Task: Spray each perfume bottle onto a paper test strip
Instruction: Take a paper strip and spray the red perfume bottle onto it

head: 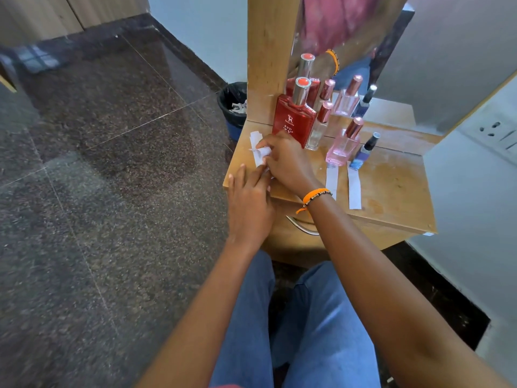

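Observation:
On the wooden tabletop (391, 189) stand a large red perfume bottle (293, 119), a slim clear bottle with a rose cap (319, 127), a pink bottle (344, 142) and a small dark blue bottle (365, 152). Two white paper strips (332, 179) (354, 186) lie flat in front of the pink and blue bottles. At the table's left front corner my right hand (285, 161) pinches a curled white paper strip (258, 148). My left hand (249, 203) rests beside it, fingers touching the strip's lower end.
A mirror (349, 51) behind the bottles reflects them. A black waste bin (233, 105) with paper scraps stands on the floor left of the table. A metal drawer handle (303, 226) sits under the tabletop. A wall socket (492, 130) is at right.

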The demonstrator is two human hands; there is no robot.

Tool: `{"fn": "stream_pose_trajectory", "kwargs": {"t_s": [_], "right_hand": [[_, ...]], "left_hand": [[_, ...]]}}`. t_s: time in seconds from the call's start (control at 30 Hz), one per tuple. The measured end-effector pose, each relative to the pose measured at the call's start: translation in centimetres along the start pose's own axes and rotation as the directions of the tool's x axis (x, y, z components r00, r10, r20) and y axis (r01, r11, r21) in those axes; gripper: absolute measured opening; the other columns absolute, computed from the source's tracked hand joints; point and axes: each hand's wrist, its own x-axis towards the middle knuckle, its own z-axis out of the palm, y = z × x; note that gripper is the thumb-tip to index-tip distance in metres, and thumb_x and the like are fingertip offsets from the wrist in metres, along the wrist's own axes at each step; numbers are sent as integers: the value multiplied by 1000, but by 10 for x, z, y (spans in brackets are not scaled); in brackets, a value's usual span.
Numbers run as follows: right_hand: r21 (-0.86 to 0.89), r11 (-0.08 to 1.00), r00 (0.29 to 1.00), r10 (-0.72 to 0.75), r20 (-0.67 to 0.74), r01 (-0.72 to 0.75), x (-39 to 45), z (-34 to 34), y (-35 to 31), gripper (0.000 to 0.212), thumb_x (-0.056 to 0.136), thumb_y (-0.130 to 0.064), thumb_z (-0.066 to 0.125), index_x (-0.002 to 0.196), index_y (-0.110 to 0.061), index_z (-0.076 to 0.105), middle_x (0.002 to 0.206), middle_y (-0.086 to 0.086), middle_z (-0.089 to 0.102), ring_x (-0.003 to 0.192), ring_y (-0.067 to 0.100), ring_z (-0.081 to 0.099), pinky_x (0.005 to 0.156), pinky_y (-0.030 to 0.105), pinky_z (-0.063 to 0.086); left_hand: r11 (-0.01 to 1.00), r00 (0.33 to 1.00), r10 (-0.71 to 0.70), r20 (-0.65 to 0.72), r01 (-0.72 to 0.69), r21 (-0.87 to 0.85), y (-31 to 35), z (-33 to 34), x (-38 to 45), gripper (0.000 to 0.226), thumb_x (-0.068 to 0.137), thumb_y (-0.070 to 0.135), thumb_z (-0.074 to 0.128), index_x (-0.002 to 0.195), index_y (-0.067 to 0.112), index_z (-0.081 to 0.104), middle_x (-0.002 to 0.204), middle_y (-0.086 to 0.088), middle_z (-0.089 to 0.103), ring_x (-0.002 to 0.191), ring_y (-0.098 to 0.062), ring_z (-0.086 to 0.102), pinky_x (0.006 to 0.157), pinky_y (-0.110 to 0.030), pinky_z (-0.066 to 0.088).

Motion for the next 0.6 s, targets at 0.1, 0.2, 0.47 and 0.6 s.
{"fn": "stream_pose_trajectory", "kwargs": {"t_s": [0.1,0.2,0.47,0.6], "right_hand": [[187,981,997,66,-39,-57,-2,2,-2,33,84,-2,61,112,-18,65,104,-3,62,93,16,59,79,35,52],[389,915,981,160,-110,-106,-5,4,-5,26,82,-4,70,104,-17,63,87,-8,58,80,9,55,75,27,51],[451,871,931,311,-193,-197,0,7,-7,24,76,-7,77,84,-18,57,70,-8,61,72,12,61,69,29,50],[330,921,944,277,-181,-207,4,7,-7,13,82,-13,71,79,-18,60,78,-5,64,78,13,60,67,26,43]], "left_hand": [[1000,1000,4,15,-4,12,-1,0,1,44,89,4,42,131,10,52,138,-4,51,137,-37,30,113,-50,18],[1000,1000,4,17,-5,16,-2,1,2,44,89,4,43,132,10,51,138,-4,52,136,-36,31,113,-50,19],[1000,1000,3,2,-3,-12,-1,3,2,44,89,5,43,131,15,52,138,-3,53,134,-35,33,111,-49,21],[1000,1000,-13,6,13,-9,-2,2,3,43,90,6,43,131,16,52,140,-2,51,137,-34,30,113,-47,19]]}}
